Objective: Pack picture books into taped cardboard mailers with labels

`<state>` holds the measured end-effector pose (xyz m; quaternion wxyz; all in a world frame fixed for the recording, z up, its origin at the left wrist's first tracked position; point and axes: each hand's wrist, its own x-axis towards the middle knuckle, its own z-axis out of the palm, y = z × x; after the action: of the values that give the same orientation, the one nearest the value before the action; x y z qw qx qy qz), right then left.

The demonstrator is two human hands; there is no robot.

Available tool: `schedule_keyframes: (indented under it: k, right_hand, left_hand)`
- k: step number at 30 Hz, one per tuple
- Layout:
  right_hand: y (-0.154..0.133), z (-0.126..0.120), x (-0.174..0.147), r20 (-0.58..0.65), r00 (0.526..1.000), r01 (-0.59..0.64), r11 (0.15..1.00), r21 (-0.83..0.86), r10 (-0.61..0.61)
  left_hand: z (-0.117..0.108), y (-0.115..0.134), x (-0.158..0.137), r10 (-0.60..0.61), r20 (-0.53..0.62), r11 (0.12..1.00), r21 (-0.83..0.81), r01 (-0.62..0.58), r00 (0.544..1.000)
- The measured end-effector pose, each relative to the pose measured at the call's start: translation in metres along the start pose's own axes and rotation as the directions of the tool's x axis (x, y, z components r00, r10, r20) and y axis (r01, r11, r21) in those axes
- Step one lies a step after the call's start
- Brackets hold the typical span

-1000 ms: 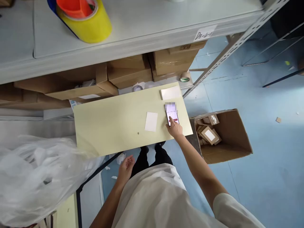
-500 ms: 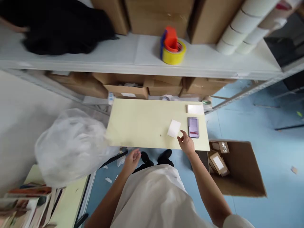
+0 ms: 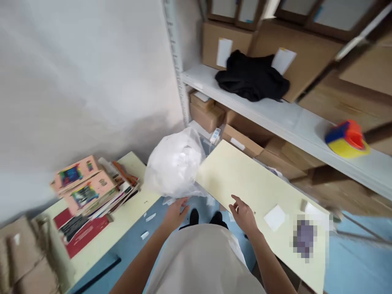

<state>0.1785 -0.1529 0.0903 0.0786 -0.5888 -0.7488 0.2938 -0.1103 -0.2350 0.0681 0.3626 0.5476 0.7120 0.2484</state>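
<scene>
My left hand is open and holds nothing, just below a large clear plastic bag with white material in it. Over the near edge of the pale yellow table, my right hand hovers with fingers apart and nothing between them. To its right a white paper or card lies on the tabletop. Farther right is a phone, blurred out by pixels. A small stack of white cards lies behind the phone.
A second table on the left bears books and pink boxes. The shelf behind holds cartons, a black cloth and a tape dispenser. Cardboard stands at lower left. Paper scraps lie on the blue floor.
My view has swung left, bringing the left table and wall into sight. My right hand has moved left, away from the white card and phone. The card stays on the table.
</scene>
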Motion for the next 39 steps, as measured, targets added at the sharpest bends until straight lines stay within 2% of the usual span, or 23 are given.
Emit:
schedule_keyframes:
  k: [4,6,8,10,12,15,17,21,24,27,31,35,37,39]
  right_hand:
    - [-0.024,0.005,0.03,0.149,0.977,0.165,0.982,-0.088,-0.151]
    - [-0.037,0.01,0.048,0.234,0.943,0.263,0.96,-0.097,-0.235]
    - [-0.051,0.016,0.065,0.311,0.889,0.373,0.926,-0.064,-0.337]
    - [-0.069,0.024,0.083,0.369,0.817,0.482,0.876,-0.014,-0.444]
    - [-0.09,0.032,0.1,0.415,0.722,0.597,0.802,0.033,-0.554]
    - [-0.132,0.044,0.123,0.464,0.55,0.748,0.657,0.096,-0.694]
    - [-0.164,0.051,0.132,0.476,0.455,0.813,0.569,0.121,-0.752]
    - [-0.23,0.07,0.134,0.431,0.296,0.898,0.403,0.179,-0.852]
    - [-0.269,0.091,0.124,0.376,0.223,0.933,0.308,0.184,-0.899]
    - [-0.299,0.118,0.114,0.41,0.213,0.962,0.264,0.072,-0.887]
    - [-0.341,0.152,0.103,0.495,0.286,0.957,0.266,-0.112,-0.82]
    - [-0.385,0.183,0.093,0.498,0.338,0.941,0.286,-0.179,-0.799]
    - [-0.402,0.198,0.09,0.492,0.387,0.922,0.321,-0.216,-0.78]
    - [-0.413,0.211,0.088,0.492,0.468,0.884,0.379,-0.274,-0.735]
  left_hand:
    - [-0.007,-0.02,-0.03,-0.119,-0.14,0.992,-0.061,0.112,0.983]
    - [-0.009,-0.024,-0.044,-0.163,-0.223,0.985,-0.091,0.146,0.961]
    - [-0.011,-0.024,-0.058,-0.208,-0.297,0.976,-0.128,0.177,0.932]
    - [-0.014,-0.023,-0.07,-0.263,-0.355,0.961,-0.179,0.211,0.897]
    - [-0.02,-0.022,-0.079,-0.33,-0.416,0.94,-0.223,0.257,0.847]
    - [-0.036,-0.023,-0.087,-0.409,-0.538,0.912,-0.213,0.35,0.737]
    - [-0.051,-0.026,-0.093,-0.432,-0.617,0.892,-0.183,0.413,0.658]
    - [-0.077,-0.04,-0.109,-0.429,-0.727,0.866,-0.162,0.473,0.536]
    - [-0.09,-0.057,-0.12,-0.427,-0.764,0.858,-0.172,0.485,0.484]
    - [-0.102,-0.079,-0.129,-0.455,-0.749,0.848,-0.199,0.492,0.482]
    - [-0.129,-0.11,-0.136,-0.451,-0.714,0.877,-0.241,0.416,0.536]
    - [-0.164,-0.139,-0.138,-0.406,-0.696,0.914,-0.301,0.272,0.593]
    - [-0.179,-0.151,-0.134,-0.38,-0.675,0.925,-0.298,0.237,0.633]
    - [-0.19,-0.163,-0.129,-0.341,-0.667,0.938,-0.288,0.192,0.662]
